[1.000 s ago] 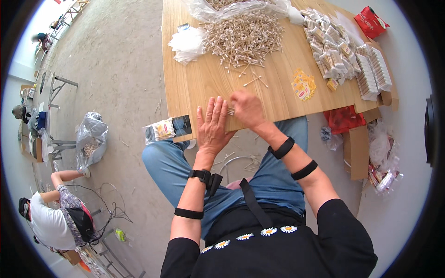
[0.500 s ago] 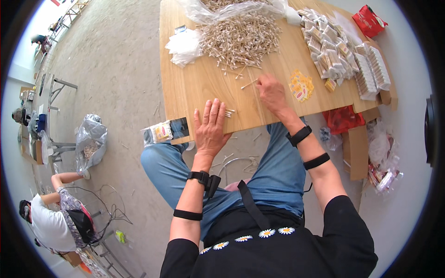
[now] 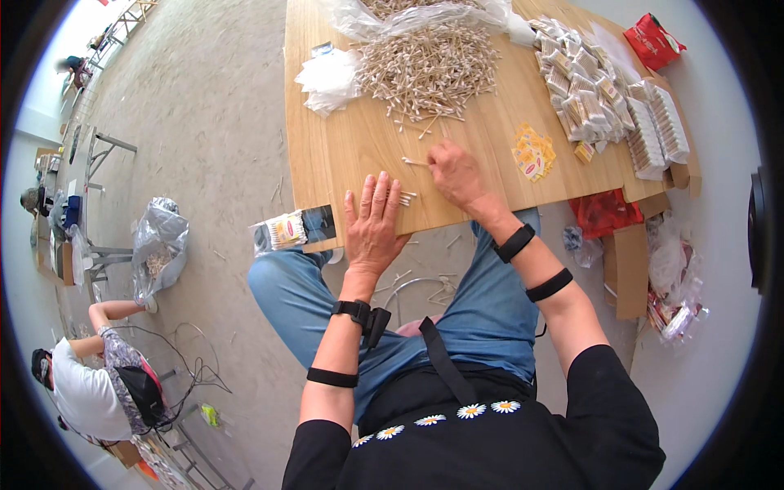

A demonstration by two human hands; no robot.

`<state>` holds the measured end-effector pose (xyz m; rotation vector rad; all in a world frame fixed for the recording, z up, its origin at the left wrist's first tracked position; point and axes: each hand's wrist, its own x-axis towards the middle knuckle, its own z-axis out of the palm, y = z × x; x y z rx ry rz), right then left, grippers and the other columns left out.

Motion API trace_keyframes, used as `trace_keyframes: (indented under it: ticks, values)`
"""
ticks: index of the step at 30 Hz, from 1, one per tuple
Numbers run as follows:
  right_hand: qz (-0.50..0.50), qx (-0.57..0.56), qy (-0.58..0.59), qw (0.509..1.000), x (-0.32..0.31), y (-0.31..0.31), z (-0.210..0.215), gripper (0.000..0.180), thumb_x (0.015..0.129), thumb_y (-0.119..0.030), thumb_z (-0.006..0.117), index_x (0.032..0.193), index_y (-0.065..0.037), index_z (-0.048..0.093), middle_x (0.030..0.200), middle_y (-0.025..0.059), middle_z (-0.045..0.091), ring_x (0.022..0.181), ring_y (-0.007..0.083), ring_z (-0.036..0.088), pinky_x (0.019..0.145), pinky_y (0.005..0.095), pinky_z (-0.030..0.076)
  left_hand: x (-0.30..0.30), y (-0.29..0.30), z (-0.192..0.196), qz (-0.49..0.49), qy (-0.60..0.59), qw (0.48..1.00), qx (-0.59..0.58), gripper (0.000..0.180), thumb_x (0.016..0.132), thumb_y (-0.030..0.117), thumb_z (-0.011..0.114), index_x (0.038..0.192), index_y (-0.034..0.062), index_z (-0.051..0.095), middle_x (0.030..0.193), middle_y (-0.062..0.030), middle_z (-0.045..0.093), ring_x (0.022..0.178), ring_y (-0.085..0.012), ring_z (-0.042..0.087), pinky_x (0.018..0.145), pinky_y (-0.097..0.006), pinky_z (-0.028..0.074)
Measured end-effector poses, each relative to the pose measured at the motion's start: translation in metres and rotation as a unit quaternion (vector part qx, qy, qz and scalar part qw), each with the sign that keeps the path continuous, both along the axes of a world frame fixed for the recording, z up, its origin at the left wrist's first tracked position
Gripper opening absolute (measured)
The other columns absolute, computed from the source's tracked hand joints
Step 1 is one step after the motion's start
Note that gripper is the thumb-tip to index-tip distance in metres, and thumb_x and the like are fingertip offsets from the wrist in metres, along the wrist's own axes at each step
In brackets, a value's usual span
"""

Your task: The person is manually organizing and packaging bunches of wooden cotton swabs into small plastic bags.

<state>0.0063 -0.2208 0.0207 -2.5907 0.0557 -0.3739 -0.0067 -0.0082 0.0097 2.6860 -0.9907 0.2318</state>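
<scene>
My left hand [image 3: 374, 224] lies flat at the table's front edge, fingers stretched out. Tips of several cotton swabs [image 3: 407, 198] show beside it on the right; the rest of them is hidden under the palm and fingers. My right hand [image 3: 459, 174], slightly blurred, is closed in a pinch on one cotton swab [image 3: 415, 162], whose white tip points left. A big heap of loose cotton swabs [image 3: 429, 65] lies farther back, a few strays at its near edge. Yellow printed cards [image 3: 533, 152] are spread to the right of my right hand.
Clear plastic bags [image 3: 330, 80] lie left of the heap. At the right are packed swab bundles [image 3: 581, 90] and a red bag [image 3: 654, 42]. A swab packet [image 3: 286, 231] overhangs the front left corner. A person [image 3: 90, 384] works at lower left, near a plastic sack [image 3: 160, 245].
My right hand has moved left and slightly nearer with the cotton swab, closer to my left hand. The left hand stays flat in nearly the same place.
</scene>
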Motion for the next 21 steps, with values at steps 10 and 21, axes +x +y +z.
trace_keyframes:
  ticks: [10, 21]
  values:
    - [-0.028, 0.011, 0.005, 1.000, 0.033, 0.015, 0.000, 0.007, 0.083, -0.011, 0.062, 0.085, -0.004, 0.061, 0.092, 0.0185, 0.064, 0.083, 0.0385, 0.065, 0.071, 0.0469, 0.053, 0.001, 0.000, -0.002, 0.001, -0.002, 1.000, -0.021, 0.103, 0.063, 0.047, 0.082, 0.150, 0.0137, 0.037, 0.156, -0.0058, 0.035, 0.147, -0.0243, 0.028, 0.118, -0.055, 0.020]
    - [-0.007, 0.032, 0.106, 0.994, 0.023, 0.021, 0.004, 0.012, 0.080, -0.014, 0.067, 0.088, -0.006, 0.062, 0.093, 0.0170, 0.066, 0.088, 0.0377, 0.065, 0.073, 0.0465, 0.053, 0.000, 0.001, 0.001, 0.007, 0.013, 1.000, 0.010, 0.103, 0.059, 0.042, 0.085, 0.147, 0.0131, 0.040, 0.154, -0.0053, 0.037, 0.145, -0.0245, 0.031, 0.118, -0.054, 0.021]
